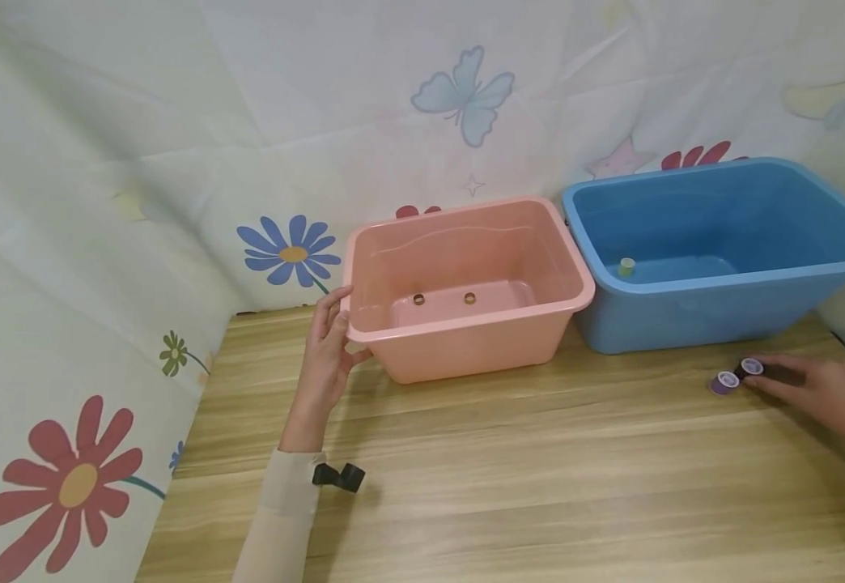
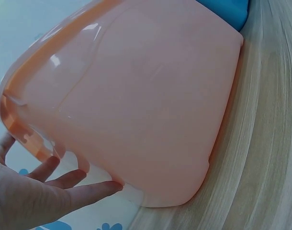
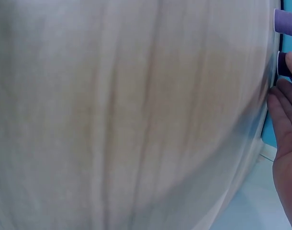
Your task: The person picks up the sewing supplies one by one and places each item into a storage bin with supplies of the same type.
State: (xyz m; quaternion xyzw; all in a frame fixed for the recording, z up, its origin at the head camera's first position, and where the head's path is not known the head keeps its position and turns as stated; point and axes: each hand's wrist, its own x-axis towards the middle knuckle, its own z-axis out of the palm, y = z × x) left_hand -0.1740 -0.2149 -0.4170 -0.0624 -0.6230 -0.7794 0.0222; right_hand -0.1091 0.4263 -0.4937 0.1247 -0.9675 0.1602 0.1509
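My left hand (image 1: pixel 326 356) grips the left end of a pink plastic bin (image 1: pixel 466 344), with fingertips at its rim. In the left wrist view, several fingers (image 2: pixel 95 191) of that hand press against the bin's outer wall below the rim. Far to the right, my right hand (image 1: pixel 819 393) pinches a dark thread spool (image 1: pixel 750 368) with a white end, low over the table. A purple thread spool (image 1: pixel 724 383) stands right beside it. The right wrist view shows the thumb on the dark spool (image 3: pixel 283 64), and the purple spool (image 3: pixel 287 22) near it.
A larger blue bin (image 1: pixel 692 312) stands against the pink one, holding a light green spool (image 1: pixel 626 266). Two small round gold-rimmed things (image 1: pixel 469 298) lie inside the pink bin. A flower-printed cloth (image 1: pixel 291 162) hangs behind the wood-grain table (image 1: pixel 510 486).
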